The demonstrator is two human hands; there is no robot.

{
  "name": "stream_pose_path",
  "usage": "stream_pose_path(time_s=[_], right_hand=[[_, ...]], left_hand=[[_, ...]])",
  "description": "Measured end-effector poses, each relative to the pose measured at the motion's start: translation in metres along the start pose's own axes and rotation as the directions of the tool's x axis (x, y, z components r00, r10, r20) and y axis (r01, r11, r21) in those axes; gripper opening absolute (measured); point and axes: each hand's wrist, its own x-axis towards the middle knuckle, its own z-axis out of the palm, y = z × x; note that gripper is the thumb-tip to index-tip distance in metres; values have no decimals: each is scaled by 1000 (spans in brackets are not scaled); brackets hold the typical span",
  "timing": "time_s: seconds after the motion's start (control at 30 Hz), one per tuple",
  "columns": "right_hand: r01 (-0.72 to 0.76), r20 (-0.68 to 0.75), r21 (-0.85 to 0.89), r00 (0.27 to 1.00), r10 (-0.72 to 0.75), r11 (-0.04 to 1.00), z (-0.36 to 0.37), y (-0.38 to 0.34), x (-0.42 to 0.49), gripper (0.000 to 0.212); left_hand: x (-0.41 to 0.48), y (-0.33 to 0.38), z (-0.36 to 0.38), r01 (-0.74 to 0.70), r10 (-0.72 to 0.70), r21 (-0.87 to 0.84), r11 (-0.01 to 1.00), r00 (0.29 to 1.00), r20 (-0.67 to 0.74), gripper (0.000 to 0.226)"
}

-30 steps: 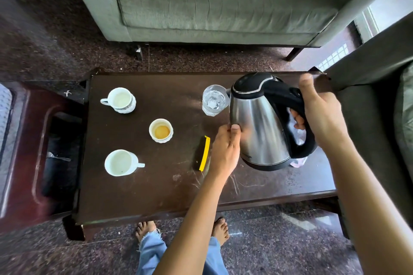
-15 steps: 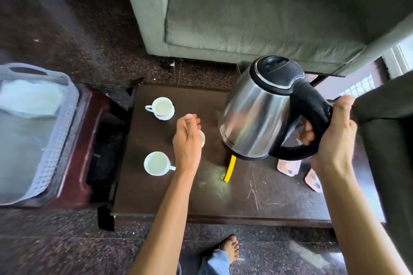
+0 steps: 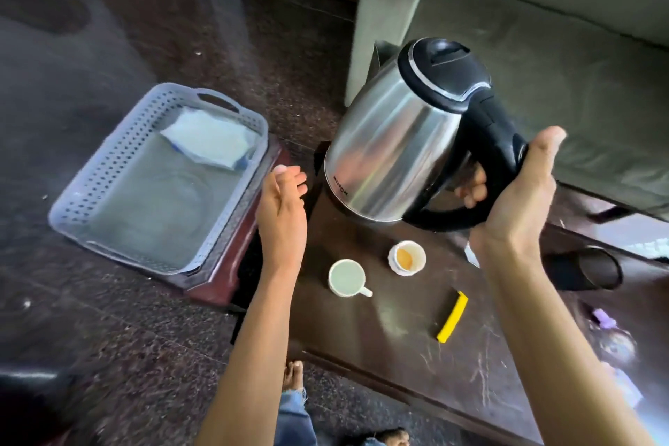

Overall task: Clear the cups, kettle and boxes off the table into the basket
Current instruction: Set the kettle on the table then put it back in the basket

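Dark table [image 3: 398, 329]: right hand [image 3: 514, 199] grips tilted kettle [image 3: 394, 152]; left hand [image 3: 282, 214] empty, open — spill risk toward basket [image 3: 231, 199].

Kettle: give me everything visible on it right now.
The kettle has a shiny steel-looking body, a closed black lid with a chrome ring and a black loop handle; small lettering near its base is unreadable. It is tilted, lid toward the sofa, and seems held in the air over the table's far end. Only the right hand touches it, its grip wrapped round the handle.
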Motion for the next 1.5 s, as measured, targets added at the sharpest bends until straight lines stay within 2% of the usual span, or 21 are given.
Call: stream_pose_path(time_s=[0.33, 0.47, 0.53, 0.73, 0.97, 1.13, 1.3, 1.43, 1.5], right_hand=[[-2, 209, 18, 978, -1, 1000, 133, 39, -28, 61], [-19, 266, -29, 964, 26, 999, 177, 62, -45, 64], [-11, 276, -79, 961, 33, 997, 196, 76, -53, 76], [-24, 408, -102, 911, 64, 994, 243, 119, -84, 65], [-40, 452, -118, 888, 90, 992, 273, 173, -105, 61], [-24, 509, -122, 857, 83, 992, 277, 208, -111, 81], [6, 545, -108, 837, 54, 994, 273, 221, -114, 84], [14, 559, -112, 827, 51, 994, 274, 223, -113, 98], [-1, 547, -120, 834, 67, 993, 274, 222, -112, 91]], left_hand=[[48, 4, -117, 19, -44, -100, 995, 966, -254, 40], [60, -1, -157, 20, -54, -113, 993, 949, -311, 39], [66, -5, -174, 22, -62, -119, 993, 939, -339, 39], [78, -22, -214, 48, -111, -169, 985, 914, -391, 36], [85, -46, -238, 74, -133, -156, 985, 901, -413, 38], [86, -60, -240, 79, -135, -149, 986, 901, -413, 39], [87, -67, -239, 74, -135, -154, 985, 889, -437, 39], [85, -71, -237, 64, -121, -136, 989, 879, -462, 37], [83, -71, -234, 64, -123, -142, 988, 878, -463, 37]])
